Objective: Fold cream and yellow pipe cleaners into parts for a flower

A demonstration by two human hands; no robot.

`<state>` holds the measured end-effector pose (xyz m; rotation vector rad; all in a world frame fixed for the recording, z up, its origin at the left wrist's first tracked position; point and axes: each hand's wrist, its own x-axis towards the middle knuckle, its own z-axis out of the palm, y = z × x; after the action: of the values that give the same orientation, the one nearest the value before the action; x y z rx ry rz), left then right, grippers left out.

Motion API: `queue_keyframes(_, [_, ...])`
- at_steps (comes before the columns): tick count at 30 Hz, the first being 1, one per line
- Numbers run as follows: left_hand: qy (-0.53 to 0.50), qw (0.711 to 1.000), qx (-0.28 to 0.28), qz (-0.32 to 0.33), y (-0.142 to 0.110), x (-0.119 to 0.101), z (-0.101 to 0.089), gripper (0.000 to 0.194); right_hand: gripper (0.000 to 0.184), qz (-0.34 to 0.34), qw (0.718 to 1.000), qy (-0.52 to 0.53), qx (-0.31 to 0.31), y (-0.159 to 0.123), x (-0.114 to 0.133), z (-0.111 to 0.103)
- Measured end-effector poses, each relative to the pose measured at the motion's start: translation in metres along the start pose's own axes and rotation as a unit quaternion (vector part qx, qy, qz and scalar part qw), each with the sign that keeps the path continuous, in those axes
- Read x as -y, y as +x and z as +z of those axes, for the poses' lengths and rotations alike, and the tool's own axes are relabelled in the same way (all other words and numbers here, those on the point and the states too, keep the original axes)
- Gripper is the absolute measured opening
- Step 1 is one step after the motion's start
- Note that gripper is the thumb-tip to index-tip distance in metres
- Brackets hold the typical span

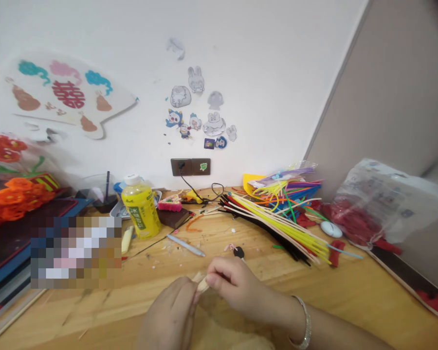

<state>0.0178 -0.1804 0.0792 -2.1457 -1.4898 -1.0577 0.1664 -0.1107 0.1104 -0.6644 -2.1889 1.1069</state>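
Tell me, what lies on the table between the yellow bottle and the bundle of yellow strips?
In the head view, a dark brown block, a curved orange strip and small scraps lie there.

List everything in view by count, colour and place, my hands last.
Wall: one, white, back
Table: one, brown, below
Fan cutout: one, white, upper left
Stickers: several, grey and blue, upper middle
Socket panel: one, dark, below stickers
Fuzzy flowers: several, orange, far left
Bottle: one, yellow, left of centre
Stick: one, grey, table centre
Fuzzy stems: many, multicoloured, right of centre
Oval object: one, whitish, beside stems
Bag: one, clear, right
Other clutter: much, mixed, across table
Pale piece: at least one, beige, lower centre
Bracelet: one, silvery, right wrist
Left hand: one, bare, lower centre
Right hand: one, bare, pinching pale piece, lower centre
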Motion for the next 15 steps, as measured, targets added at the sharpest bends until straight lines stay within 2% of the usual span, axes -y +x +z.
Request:
queue_keyframes(4, [-0.042, 0.999, -0.007, -0.016, 0.0, -0.0019, 0.0002, 0.025, 0.021, -0.02, 1.0, -0.012, -0.012, -0.0013, 0.0019, 0.0])
queue_keyframes(10, [-0.077, 0.996, 0.016, -0.034, -0.0012, -0.0036, -0.0015, 0.023, 0.022, -0.045, 0.999, -0.016, -0.025, -0.0033, -0.0003, 0.0029])
queue_keyframes(15, [-0.079, 0.996, 0.016, -0.033, -0.0006, -0.0024, -0.0026, 0.023, 0.023, -0.027, 0.999, 0.001, -0.034, -0.0029, -0.0007, 0.004])
